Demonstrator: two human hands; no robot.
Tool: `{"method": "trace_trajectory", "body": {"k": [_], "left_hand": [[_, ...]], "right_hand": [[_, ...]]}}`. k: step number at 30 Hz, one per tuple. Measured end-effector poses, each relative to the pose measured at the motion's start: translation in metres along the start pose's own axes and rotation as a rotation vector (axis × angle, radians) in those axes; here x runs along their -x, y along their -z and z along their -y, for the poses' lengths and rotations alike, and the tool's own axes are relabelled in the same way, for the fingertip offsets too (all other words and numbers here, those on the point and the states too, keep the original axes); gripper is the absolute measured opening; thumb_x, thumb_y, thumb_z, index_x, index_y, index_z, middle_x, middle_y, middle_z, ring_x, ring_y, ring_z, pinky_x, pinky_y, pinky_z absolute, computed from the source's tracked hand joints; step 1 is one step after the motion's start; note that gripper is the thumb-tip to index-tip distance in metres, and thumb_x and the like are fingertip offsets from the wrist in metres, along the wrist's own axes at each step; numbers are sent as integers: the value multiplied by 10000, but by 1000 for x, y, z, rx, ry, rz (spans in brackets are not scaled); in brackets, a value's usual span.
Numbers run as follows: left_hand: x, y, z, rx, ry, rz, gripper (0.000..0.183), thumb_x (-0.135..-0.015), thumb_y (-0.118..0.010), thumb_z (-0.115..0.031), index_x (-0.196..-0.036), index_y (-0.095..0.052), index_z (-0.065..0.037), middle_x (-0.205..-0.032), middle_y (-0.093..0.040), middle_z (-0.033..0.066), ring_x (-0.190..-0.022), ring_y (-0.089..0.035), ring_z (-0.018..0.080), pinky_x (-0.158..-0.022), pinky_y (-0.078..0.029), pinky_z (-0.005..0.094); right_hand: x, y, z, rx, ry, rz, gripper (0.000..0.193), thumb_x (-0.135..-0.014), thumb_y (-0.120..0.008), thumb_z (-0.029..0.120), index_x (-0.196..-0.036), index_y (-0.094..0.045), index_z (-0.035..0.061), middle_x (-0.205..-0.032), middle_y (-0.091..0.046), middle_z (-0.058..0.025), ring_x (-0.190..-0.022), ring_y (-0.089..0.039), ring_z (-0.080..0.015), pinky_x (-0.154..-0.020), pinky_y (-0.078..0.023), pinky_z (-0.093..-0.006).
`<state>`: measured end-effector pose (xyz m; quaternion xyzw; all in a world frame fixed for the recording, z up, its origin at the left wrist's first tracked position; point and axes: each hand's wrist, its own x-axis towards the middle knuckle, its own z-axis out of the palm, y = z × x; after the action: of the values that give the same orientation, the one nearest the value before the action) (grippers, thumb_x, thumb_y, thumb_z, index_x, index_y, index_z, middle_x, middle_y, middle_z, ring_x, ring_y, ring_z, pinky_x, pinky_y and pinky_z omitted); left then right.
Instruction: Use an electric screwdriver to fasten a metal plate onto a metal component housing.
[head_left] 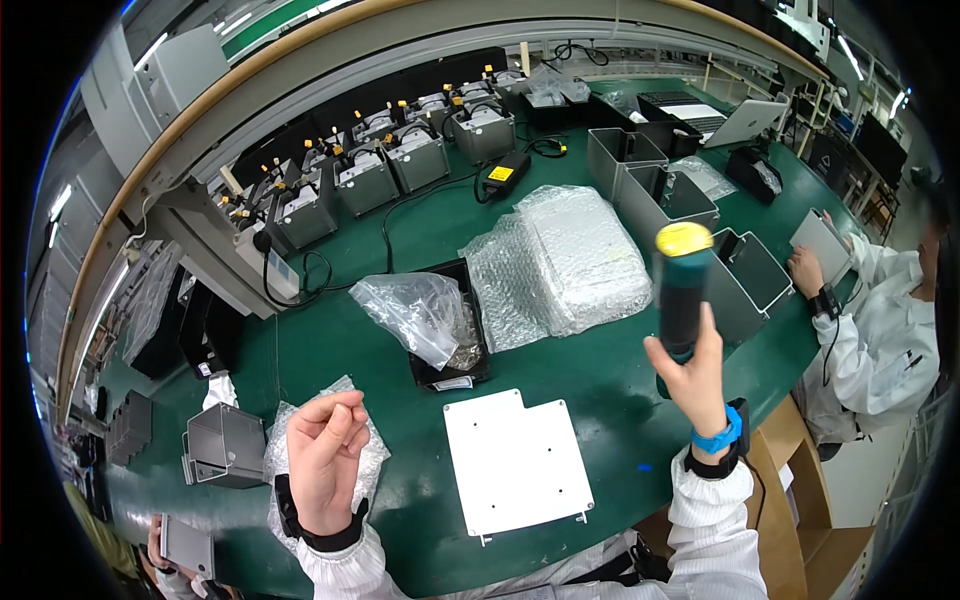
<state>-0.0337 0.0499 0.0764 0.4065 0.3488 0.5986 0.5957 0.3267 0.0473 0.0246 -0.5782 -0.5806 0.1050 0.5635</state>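
My right hand [692,375] grips a dark green and black electric screwdriver [682,300] with a yellow end, held upright over the bench and slightly blurred. To the left, my left hand [325,460] is raised with thumb and fingertips pinched together. Whatever may be between them is too small to make out. Between my hands a flat white plate [515,460] lies on the green table, with a notched far edge, several small holes and small pegs at its near edge. Beyond it sits a black bin [433,374] with a clear plastic bag [415,312] and small metal parts inside.
Bubble-wrapped white panels [585,255] lie beyond the bin. Open grey boxes [745,285] stand at right, another grey box [228,445] at left. Grey units with cables [415,155] line the back. A co-worker [865,310] at right holds a grey panel; another person's hand [157,545] is lower left.
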Motion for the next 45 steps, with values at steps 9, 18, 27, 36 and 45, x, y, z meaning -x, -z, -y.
{"method": "trace_trajectory", "body": {"k": [9, 18, 27, 36, 45], "left_hand": [[-33, -21, 5, -212, -85, 54, 170, -797, -658, -49, -943, -643, 37, -730, -632, 58, -515, -388, 23, -456, -265, 182], [-19, -22, 25, -436, 64, 263, 123, -808, -627, -42, -898, -653, 38, -783, -542, 3, -672, -461, 47, -595, -355, 177], [-10, -19, 24, -602, -7, 214, 133, -666, -764, -77, -755, -685, -18, -655, -440, -43, -551, -295, 32, -489, -210, 193], [-21, -35, 29, -789, -105, 246, 109, -689, -731, -40, -784, -689, -6, -639, -471, -34, -543, -353, 25, -464, -233, 183], [-42, -75, 58, -803, -174, 624, 206, -585, -820, -125, -684, -674, -18, -604, -483, 5, -546, -393, 84, -473, -280, 235]], "right_hand": [[-20, 31, 95, -1169, 218, 46, 536, -661, -747, 51, -1041, -371, 82, -893, -451, -58, -716, -519, -142, -640, -450, -283], [-5, 11, 85, -676, 107, 6, 486, -661, -624, -123, -1023, -357, 61, -717, -492, -56, -594, -517, -133, -585, -475, -280], [28, -14, 30, -373, -47, -19, 430, -636, -737, -67, -960, -475, 41, -764, -547, -45, -661, -537, -91, -587, -454, -221], [38, 1, 17, -225, -157, 198, 381, -615, -765, -10, -907, -527, 42, -815, -538, -29, -740, -549, -122, -669, -453, -246], [20, 12, 16, -352, -188, 251, 294, -702, -695, -16, -853, -457, 66, -719, -552, -38, -670, -571, -136, -648, -472, -267]]}}
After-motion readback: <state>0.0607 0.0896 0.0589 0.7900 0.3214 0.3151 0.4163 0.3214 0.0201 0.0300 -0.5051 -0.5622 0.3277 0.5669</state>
